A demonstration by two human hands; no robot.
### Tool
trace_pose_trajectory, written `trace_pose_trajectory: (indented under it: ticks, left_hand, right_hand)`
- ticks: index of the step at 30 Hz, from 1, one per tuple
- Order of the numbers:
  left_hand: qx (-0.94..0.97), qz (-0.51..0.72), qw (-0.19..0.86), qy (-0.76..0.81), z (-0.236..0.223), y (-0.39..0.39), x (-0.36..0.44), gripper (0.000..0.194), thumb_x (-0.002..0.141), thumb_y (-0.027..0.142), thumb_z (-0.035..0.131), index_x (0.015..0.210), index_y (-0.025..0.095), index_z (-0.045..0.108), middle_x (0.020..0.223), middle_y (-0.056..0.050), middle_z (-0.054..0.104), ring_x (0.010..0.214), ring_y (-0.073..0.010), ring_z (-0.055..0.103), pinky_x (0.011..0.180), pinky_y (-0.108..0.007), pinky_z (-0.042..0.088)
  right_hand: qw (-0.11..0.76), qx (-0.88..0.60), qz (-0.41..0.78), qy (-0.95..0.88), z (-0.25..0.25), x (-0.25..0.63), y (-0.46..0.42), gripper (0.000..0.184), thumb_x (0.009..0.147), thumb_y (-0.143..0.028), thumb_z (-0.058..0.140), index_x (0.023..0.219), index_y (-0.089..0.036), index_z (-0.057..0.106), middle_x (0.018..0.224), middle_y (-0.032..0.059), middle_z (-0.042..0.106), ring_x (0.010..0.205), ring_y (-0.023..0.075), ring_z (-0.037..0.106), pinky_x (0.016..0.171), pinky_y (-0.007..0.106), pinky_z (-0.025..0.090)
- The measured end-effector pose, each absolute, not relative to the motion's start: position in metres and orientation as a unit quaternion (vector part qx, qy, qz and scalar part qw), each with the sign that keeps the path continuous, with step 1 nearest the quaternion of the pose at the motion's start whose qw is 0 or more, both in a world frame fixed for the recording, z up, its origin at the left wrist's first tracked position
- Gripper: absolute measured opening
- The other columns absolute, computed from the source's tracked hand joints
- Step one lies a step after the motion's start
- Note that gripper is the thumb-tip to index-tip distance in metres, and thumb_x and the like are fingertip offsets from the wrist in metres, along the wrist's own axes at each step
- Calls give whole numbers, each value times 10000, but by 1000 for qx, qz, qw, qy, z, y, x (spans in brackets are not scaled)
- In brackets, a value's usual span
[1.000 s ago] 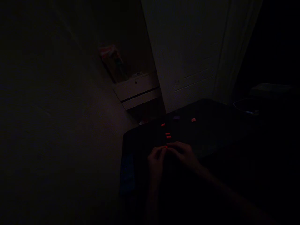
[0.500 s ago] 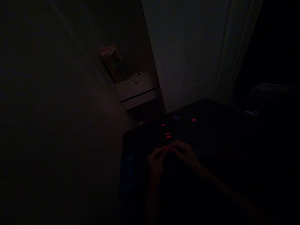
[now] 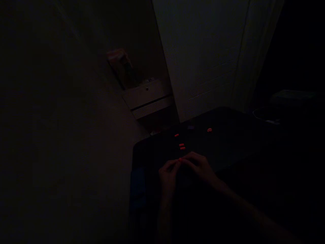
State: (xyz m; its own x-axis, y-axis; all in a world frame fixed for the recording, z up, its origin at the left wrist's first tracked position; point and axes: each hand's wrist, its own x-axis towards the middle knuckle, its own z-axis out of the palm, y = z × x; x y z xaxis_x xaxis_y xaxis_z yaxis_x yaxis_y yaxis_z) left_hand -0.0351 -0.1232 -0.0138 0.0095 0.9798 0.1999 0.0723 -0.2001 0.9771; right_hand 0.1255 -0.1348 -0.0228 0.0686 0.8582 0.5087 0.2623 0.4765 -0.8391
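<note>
Both hands meet at their fingertips over a dark table [image 3: 152,152] in a very dim room. Between them is a small glowing red-orange piece [image 3: 180,159], whose kind I cannot make out. My left hand [image 3: 168,172] pinches it from the left with thumb and fingers. From the right, my right hand [image 3: 199,163] closes its fingertips on the same piece. Just beyond the fingers lie two short red bars, a farther one [image 3: 181,145] and a nearer one [image 3: 182,148], side by side. Another red bar [image 3: 176,135] rests farther back.
An orange-red lump [image 3: 209,130] and a faint purple piece [image 3: 191,127] lie toward the table's far side. A blue flat item [image 3: 137,188] is at the left edge. Behind stand a drawer unit [image 3: 149,96] and a pale door [image 3: 203,61]. A thin cable [image 3: 259,117] lies at right.
Almost nothing has moved. Both hands keep their pinch on the small red-orange piece, with only a very slight shift of the fingers. The other pieces lie where they were.
</note>
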Motion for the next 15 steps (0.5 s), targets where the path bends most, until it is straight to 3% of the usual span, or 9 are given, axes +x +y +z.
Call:
trace_pose_trajectory:
  ticks: [15]
  left_hand:
    - [570,537,415,463,-17,-123,-36,186,724,346,815,785,174,779,821,-58,761,809,-215,710,777,-317,555]
  right_hand:
    - [570,-419,212,-675,-21,124,-139,186,956,-373,639,953,-251,779,902,48,754,824,199,719,774,314,574]
